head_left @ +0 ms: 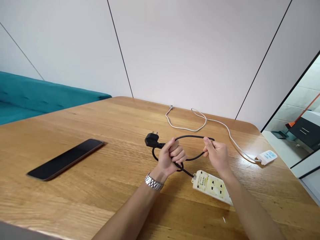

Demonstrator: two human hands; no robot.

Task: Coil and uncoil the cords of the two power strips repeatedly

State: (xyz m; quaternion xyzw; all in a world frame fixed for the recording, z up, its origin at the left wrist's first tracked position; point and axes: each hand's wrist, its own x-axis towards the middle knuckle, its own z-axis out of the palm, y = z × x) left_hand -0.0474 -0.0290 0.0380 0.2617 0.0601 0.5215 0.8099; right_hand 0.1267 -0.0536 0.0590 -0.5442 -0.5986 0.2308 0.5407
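Note:
My left hand (172, 156), with a metal watch (153, 182) on its wrist, is closed around a black power cord (187, 172). The cord's black plug (152, 140) sticks out past the left of that hand, its metal pins pointing up. To the right, my right hand (216, 154) pinches the same cord between thumb and fingers, and loops of cord run between the two hands. A worn off-white power strip (211, 187) lies on the table at the cord's other end, its right part hidden behind my right forearm.
A white cord (183, 128) curves along the back of the wooden table (120, 126) to a small white power strip (267, 157) at the right. A dark tablet-like slab (66, 159) lies on the left. Behind stand a teal sofa (50, 96) and a white wall (182, 56).

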